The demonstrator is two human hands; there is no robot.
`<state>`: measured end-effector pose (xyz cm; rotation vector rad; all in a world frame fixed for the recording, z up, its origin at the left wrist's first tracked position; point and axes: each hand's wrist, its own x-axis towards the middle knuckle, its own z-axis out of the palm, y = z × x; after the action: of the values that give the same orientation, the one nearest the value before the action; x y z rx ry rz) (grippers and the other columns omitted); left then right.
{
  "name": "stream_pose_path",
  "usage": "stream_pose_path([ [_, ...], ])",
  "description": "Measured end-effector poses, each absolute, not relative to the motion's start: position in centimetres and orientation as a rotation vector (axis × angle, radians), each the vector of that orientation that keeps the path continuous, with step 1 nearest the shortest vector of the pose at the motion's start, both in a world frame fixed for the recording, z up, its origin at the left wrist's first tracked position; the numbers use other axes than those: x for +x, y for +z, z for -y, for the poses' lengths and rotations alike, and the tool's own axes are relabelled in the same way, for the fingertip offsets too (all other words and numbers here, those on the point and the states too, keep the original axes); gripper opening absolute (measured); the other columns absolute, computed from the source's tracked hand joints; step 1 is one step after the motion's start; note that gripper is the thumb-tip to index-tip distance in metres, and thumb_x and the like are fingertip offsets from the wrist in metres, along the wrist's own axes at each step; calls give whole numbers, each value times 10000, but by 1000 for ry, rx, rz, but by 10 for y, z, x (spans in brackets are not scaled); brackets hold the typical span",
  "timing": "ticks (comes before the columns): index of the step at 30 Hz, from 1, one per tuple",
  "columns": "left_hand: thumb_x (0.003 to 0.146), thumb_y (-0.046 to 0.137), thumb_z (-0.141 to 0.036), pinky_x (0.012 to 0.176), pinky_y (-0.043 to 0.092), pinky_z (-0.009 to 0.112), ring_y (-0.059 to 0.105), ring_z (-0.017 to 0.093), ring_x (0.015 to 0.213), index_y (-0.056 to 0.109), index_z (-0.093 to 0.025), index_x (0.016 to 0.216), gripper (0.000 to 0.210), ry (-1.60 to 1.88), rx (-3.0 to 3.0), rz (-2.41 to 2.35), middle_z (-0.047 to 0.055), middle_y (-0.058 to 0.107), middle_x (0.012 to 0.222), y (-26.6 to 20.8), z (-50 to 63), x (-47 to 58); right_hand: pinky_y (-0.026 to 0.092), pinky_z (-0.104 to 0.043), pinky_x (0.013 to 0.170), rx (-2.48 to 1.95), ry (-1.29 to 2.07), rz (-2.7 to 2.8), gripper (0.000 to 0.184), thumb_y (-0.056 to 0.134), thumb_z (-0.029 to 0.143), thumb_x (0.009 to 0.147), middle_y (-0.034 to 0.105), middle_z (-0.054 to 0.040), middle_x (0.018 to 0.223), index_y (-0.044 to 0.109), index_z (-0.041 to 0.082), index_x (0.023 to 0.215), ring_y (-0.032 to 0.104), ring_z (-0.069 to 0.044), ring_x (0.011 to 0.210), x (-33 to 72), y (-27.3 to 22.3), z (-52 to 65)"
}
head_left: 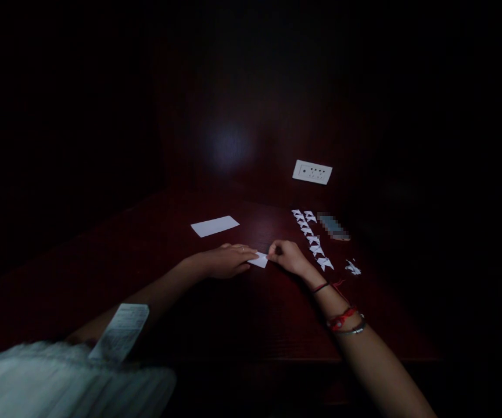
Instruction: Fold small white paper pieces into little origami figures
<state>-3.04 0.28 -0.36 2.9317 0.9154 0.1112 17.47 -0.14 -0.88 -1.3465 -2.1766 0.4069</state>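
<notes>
A small piece of white paper [258,260] lies on the dark red table between my hands. My left hand [230,259] rests flat over its left end, fingers stretched out, with a ring on one finger. At the paper's right corner, the thumb and fingers of my right hand [288,256] are pinched together on the edge. Part of the paper is hidden under the left fingers. Beyond my left hand lies a larger white paper sheet [215,226]. Folded white paper pieces [307,230] stand in a row to the right of my right hand.
A blurred, flat rectangular object [333,226] lies right of the folded row. Nearer is a little heap of white scraps [353,267]. A white socket plate [312,172] is on the back panel. Pale cloth with a label [121,331] shows at lower left. The surroundings are very dark.
</notes>
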Motion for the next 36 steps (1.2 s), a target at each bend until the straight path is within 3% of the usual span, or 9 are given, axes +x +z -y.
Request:
stream_pose_path([
  [6, 835, 278, -322, 895, 208, 364, 221, 204, 1150, 269, -326, 1188, 354, 40, 2916, -892, -15, 248, 1285, -5, -2, -31, 356, -161, 556, -1245, 337, 2192, 70, 475, 141, 635, 575, -5, 637, 543, 130, 639, 484, -62, 566, 173, -8, 3],
  [11, 842, 261, -292, 901, 205, 360, 216, 202, 1151, 286, -338, 1179, 341, 44, 2932, -886, -30, 242, 1285, -5, -3, -31, 369, -155, 535, -1178, 471, 2154, 81, 505, 141, 613, 572, -3, 628, 560, 120, 669, 492, -61, 555, 173, -8, 4],
  [18, 821, 316, -274, 885, 227, 360, 240, 217, 1141, 181, -253, 1233, 435, 77, 2897, -924, 41, 287, 1265, -2, -1, -31, 386, -168, 554, -1272, 667, 2103, 184, 550, 171, 592, 597, -19, 679, 605, 118, 760, 523, -79, 599, 174, -10, 3],
  [23, 822, 312, -278, 882, 230, 350, 230, 207, 1147, 150, -244, 1241, 450, 61, 2905, -930, 45, 287, 1265, -5, -1, -32, 358, -169, 537, -1345, 549, 2167, 158, 542, 217, 624, 582, 3, 644, 616, 142, 743, 499, -72, 571, 174, -11, 3],
  [27, 815, 316, -311, 880, 222, 370, 196, 230, 1155, 248, -253, 1209, 404, 55, 2963, -918, 35, 243, 1287, -6, -2, -30, 368, -184, 574, -1306, 317, 2186, 217, 581, 185, 597, 558, -9, 687, 591, 132, 808, 484, -81, 603, 173, -9, 3],
  [31, 800, 347, -295, 861, 249, 328, 312, 197, 1079, 327, -250, 1164, 367, 141, 2995, -879, 32, 334, 1229, -2, 1, -28, 364, -199, 697, -1065, 143, 2374, 206, 522, 134, 666, 547, -35, 815, 598, 162, 856, 482, -95, 751, 172, -7, 5],
  [36, 802, 338, -266, 835, 269, 301, 346, 173, 1037, 352, -264, 1144, 342, 161, 2988, -848, 4, 392, 1182, 1, 1, -29, 371, -194, 689, -1042, 182, 2513, 192, 437, 133, 736, 559, -48, 805, 617, 152, 801, 499, -95, 744, 170, -8, 7],
])
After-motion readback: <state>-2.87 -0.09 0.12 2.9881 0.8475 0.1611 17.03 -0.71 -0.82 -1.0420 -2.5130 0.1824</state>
